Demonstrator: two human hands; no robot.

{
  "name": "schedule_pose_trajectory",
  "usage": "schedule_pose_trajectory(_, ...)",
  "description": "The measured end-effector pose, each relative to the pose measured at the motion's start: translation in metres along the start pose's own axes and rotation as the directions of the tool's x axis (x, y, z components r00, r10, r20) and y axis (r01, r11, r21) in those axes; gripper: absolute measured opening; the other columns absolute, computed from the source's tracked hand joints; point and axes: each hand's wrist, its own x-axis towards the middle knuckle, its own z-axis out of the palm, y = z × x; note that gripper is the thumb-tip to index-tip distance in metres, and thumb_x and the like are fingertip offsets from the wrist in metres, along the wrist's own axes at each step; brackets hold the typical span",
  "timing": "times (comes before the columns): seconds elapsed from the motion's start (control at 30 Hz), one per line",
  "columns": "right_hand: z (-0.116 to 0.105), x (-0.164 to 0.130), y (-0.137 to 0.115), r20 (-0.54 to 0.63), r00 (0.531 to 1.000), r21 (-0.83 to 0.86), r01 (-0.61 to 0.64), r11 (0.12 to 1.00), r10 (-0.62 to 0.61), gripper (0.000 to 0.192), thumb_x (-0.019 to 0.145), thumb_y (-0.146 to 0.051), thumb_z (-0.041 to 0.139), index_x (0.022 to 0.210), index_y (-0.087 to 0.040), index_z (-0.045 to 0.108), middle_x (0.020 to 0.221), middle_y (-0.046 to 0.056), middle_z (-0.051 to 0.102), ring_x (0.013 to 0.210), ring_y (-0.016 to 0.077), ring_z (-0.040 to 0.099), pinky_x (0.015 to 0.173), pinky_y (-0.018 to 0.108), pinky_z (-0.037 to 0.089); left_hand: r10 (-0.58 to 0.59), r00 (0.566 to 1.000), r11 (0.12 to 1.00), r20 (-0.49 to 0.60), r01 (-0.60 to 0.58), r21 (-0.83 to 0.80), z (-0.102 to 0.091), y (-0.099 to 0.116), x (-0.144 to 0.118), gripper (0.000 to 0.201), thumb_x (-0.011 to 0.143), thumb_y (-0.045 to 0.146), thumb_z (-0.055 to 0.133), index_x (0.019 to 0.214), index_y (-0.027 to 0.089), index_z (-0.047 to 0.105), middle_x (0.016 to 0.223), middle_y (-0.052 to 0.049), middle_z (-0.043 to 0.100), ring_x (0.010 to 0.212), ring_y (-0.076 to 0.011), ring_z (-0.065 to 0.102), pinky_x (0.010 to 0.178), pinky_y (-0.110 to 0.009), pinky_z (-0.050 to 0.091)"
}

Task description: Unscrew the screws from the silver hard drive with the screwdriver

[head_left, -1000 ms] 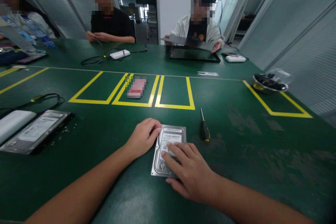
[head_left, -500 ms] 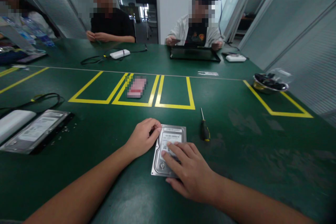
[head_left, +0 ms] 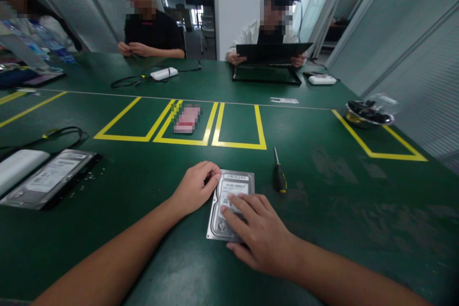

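A silver hard drive (head_left: 233, 180) with a white label lies on the green table in front of me. At its far left corner my left hand (head_left: 199, 186) is closed, thumb and forefinger pinched together on the edge. My right hand (head_left: 258, 229) rests on the label with fingers stretched out and apart, its thumb by the near edge. Part of the drive is hidden under that hand, and its thickness is hard to make out. To the right lies a screwdriver (head_left: 280, 179) with a black and yellow handle, touched by neither hand.
Another hard drive (head_left: 53, 177) lies at the left beside a white power bank (head_left: 21, 165), with small bits scattered near it. Yellow tape (head_left: 240, 145) marks areas containing a pink phone (head_left: 187, 119) and a metal bowl (head_left: 369, 119) of dark parts. Several people sit opposite.
Both my hands and the hard drive stay where they were. Across the table, a person has raised a dark flat panel with both hands above the black frame.
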Motion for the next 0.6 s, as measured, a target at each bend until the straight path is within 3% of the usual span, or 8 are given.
schedule_pose_trajectory(0.6, 0.0005, 0.0006, -0.0003, -0.009, 1.0, -0.019, 0.009, 1.0, -0.009, 0.06, 0.093, -0.048, 0.051, 0.144, -0.019, 0.043, 0.149, 0.016, 0.044, 0.128, 0.0358, 0.04, 0.1, 0.055, 0.033, 0.005, 1.0, 1.0, -0.002, -0.005, 0.001, 0.0016, -0.0018, -0.0007, 0.014, 0.093, 0.024, 0.05, 0.086, 0.018, 0.061, 0.08, -0.001, 0.061, 0.073, -0.0156, 0.056, 0.069, -0.029, 0.043)
